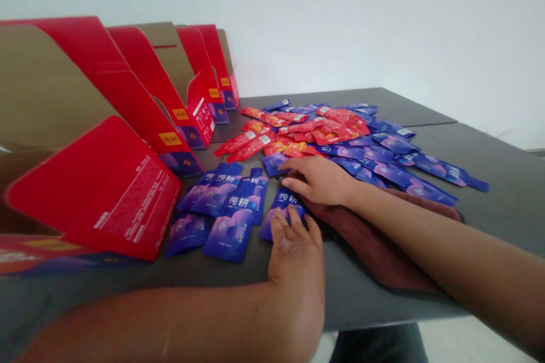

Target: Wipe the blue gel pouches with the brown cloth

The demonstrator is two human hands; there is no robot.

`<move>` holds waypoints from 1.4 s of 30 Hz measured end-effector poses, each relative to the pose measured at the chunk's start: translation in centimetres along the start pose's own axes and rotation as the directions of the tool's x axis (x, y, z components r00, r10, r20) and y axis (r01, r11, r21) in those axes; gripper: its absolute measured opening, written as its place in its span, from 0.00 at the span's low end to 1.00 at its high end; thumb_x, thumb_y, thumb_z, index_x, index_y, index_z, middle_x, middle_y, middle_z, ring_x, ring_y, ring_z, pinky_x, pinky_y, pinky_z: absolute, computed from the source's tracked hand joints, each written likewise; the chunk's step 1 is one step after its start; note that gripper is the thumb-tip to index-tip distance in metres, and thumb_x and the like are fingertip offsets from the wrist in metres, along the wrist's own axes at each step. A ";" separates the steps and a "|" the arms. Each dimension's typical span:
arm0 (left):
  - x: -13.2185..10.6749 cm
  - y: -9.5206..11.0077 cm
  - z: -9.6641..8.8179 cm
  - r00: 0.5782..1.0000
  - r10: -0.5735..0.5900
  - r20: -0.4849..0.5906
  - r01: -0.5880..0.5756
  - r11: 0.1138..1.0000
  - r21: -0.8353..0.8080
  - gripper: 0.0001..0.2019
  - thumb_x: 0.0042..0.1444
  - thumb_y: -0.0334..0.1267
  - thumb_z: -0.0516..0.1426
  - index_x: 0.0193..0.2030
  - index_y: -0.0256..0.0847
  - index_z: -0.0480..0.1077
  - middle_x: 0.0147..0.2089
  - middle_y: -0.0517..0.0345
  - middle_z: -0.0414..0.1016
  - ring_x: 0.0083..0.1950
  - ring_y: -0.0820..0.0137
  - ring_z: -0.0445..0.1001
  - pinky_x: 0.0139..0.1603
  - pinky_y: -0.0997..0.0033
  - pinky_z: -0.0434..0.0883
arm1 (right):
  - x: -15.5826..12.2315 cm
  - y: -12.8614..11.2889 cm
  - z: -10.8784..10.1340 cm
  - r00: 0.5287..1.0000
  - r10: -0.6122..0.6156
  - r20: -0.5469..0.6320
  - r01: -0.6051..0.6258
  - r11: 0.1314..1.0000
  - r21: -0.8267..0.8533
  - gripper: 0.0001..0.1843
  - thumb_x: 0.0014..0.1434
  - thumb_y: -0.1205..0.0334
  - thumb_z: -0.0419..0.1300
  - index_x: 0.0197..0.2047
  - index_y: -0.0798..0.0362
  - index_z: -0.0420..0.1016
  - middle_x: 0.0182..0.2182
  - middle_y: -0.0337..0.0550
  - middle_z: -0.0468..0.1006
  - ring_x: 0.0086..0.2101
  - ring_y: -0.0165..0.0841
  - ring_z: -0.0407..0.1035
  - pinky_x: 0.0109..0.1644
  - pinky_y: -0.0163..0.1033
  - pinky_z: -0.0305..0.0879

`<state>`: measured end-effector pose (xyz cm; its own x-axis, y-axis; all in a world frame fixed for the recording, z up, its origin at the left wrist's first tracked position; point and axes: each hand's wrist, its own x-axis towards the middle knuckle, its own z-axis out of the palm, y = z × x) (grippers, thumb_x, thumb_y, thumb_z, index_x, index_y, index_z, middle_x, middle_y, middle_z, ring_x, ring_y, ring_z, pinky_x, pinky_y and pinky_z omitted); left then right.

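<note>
My left hand (296, 255) lies flat on the dark table, fingers stretched over the lower end of a blue sachet (284, 204). My right hand (319, 180) rests just beyond it, fingers out flat, fingertips touching another blue sachet (275, 163); its wrist lies on a brown cloth (374, 244). A small group of blue sachets (230, 207) lies left of my hands. A large spread of red sachets (298, 130) and blue sachets (395, 164) covers the table behind.
Several open red cardboard display boxes (140, 96) stand in a row along the left; the nearest one's red flap (102, 193) hangs over the table. The grey table (502, 198) ends at a front edge near me. A white wall is behind.
</note>
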<state>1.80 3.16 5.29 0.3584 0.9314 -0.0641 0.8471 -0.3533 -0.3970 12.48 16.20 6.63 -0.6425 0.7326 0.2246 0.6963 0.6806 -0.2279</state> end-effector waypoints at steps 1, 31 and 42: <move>0.0 0.0 0.0 1.000 0.001 -0.004 -0.001 1.000 0.000 0.24 0.60 0.26 0.48 0.64 0.35 0.62 0.63 0.33 0.66 0.60 0.51 0.69 0.60 0.50 0.67 | -0.1 -0.1 0.0 1.000 -0.027 0.004 0.027 1.000 0.013 0.23 0.65 0.51 0.52 0.56 0.55 0.70 0.43 0.51 0.79 0.43 0.39 0.73 0.47 0.42 0.64; -0.1 -0.2 -0.6 0.999 0.002 0.036 -0.003 1.000 0.027 0.24 0.61 0.27 0.47 0.64 0.33 0.61 0.60 0.32 0.69 0.58 0.52 0.72 0.60 0.51 0.68 | -0.6 -1.6 -0.2 0.951 -0.304 0.048 0.295 0.945 0.140 0.23 0.64 0.50 0.52 0.56 0.56 0.70 0.42 0.50 0.79 0.41 0.38 0.71 0.46 0.42 0.62; -0.2 -0.1 -0.2 1.000 0.007 0.021 -0.007 1.000 0.011 0.25 0.60 0.24 0.45 0.64 0.35 0.61 0.63 0.34 0.65 0.60 0.51 0.69 0.61 0.50 0.67 | 0.0 -0.3 -0.1 1.000 0.024 -0.012 -0.025 0.999 -0.039 0.23 0.64 0.50 0.52 0.56 0.54 0.70 0.43 0.50 0.79 0.42 0.40 0.73 0.44 0.42 0.63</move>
<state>1.71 3.04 5.54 0.3557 0.9307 -0.0857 0.8401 -0.3586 -0.4069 12.32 15.96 6.74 -0.6215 0.7486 0.2308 0.7238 0.6615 -0.1965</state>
